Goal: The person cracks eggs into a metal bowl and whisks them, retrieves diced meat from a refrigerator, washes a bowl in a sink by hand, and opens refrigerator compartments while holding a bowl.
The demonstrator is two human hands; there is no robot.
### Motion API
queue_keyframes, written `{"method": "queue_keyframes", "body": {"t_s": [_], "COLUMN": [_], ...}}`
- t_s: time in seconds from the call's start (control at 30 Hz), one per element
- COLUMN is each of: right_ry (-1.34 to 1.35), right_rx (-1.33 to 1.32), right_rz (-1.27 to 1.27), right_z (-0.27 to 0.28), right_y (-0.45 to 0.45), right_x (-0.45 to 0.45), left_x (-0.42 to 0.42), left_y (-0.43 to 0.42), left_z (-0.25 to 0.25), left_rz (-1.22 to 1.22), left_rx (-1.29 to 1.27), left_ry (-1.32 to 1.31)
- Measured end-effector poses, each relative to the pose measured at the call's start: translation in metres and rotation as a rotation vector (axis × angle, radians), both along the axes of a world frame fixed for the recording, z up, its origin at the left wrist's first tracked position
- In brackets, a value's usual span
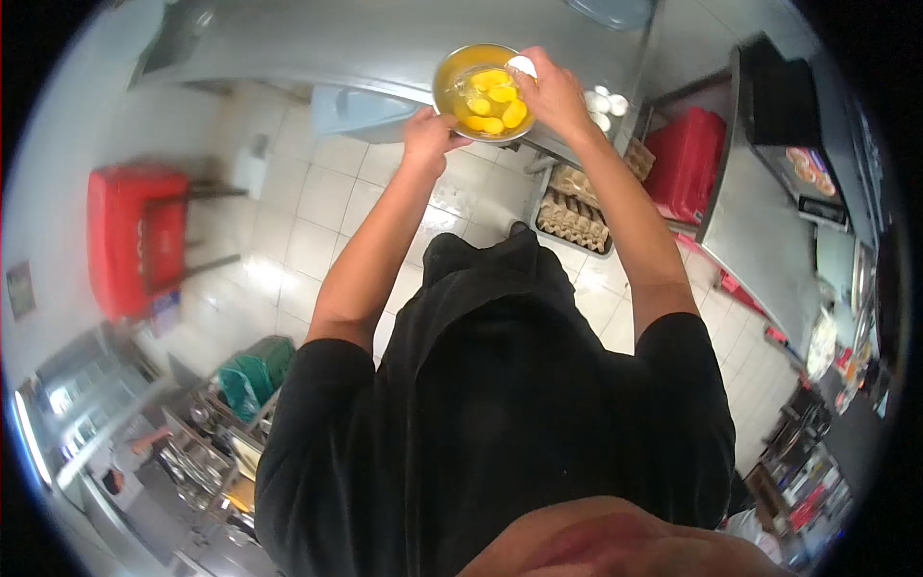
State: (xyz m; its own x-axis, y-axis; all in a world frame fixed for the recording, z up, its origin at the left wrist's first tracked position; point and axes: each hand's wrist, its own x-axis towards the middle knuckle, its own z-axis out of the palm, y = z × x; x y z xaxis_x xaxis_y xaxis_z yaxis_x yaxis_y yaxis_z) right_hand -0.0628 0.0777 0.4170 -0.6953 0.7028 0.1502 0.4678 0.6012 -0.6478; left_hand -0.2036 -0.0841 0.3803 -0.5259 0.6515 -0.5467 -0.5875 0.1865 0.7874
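Note:
A round metal bowl (443, 67) sits at the edge of the steel counter, with several raw egg yolks (502, 94) and clear egg white inside. My left hand (429, 137) grips the bowl's near left rim, thumb on top and fingers underneath. At the bowl's right side, my right hand (555, 94) is closed around a white egg (522, 66) above the rim. Whether this egg is whole or cracked I cannot tell. Several white eggs or shells (603, 102) lie on the counter just right of my right hand.
The steel counter (317, 43) runs across the top. Below it on the right, a dark crate (604, 252) holds cardboard egg trays (574, 219). A pale blue bin (361, 113) stands beneath the counter. Red containers (686, 163) stand at right, with a red chair (135, 240) at left.

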Motion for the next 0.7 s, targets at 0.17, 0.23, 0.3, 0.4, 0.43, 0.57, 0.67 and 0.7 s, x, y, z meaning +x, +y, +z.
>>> {"method": "queue_keyframes", "body": {"t_s": [0.17,0.23,0.3,0.4,0.43,0.57,0.67,0.7], "right_ry": [-0.312,-0.303,-0.253,-0.152,-0.118,-0.001,0.331,0.249], "right_rx": [0.196,0.236,0.292,0.212,0.158,-0.544,-0.627,-0.338], "right_rz": [0.086,0.104,0.114,0.094,0.082,-0.030,-0.243,-0.281], "right_z": [0.036,0.042,0.045,0.045,0.043,0.050,0.040,0.039], "right_y": [-0.049,-0.065,-0.080,-0.095,-0.095,-0.099,-0.071,-0.063], "right_x": [-0.071,-0.097,-0.120,-0.156,-0.163,-0.192,-0.176,-0.163], "left_x": [-0.035,-0.051,-0.068,-0.094,-0.100,-0.134,-0.160,-0.172], "left_y": [-0.045,-0.065,-0.083,-0.107,-0.112,-0.135,-0.147,-0.153], "left_z": [-0.006,-0.007,-0.009,-0.012,-0.014,-0.025,-0.021,-0.028], "left_rz": [0.021,0.050,0.096,0.129,0.133,0.158,0.193,0.186], "left_rx": [0.013,0.004,0.000,0.017,0.009,0.024,-0.001,0.036], "left_ry": [0.045,0.049,0.053,0.050,0.041,0.022,0.021,0.020]}}
